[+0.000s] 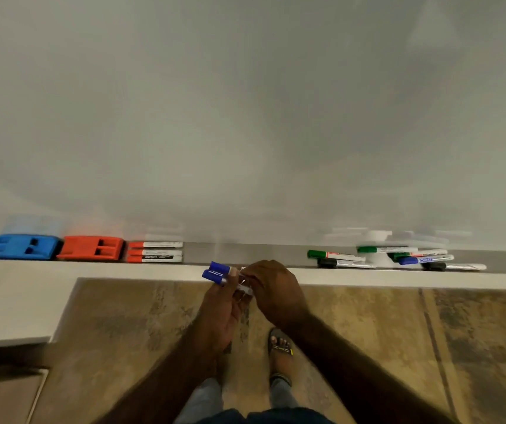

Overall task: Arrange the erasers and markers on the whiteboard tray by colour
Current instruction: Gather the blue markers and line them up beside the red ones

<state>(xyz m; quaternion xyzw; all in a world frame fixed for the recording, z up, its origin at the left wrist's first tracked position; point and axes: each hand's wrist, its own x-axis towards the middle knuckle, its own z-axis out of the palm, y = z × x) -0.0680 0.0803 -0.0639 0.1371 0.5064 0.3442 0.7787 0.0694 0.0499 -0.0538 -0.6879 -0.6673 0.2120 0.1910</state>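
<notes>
Blue markers [218, 272]: two, clasped in left hand [219, 313], right hand [271, 289] steadying. Next: lay beside blue eraser [23, 246], tray [245, 254] left end.

A brown mottled floor [368, 332] lies below. A white ledge [16, 301] runs along its far and left edges. A sandalled foot [280, 347] stands on the floor.
</notes>
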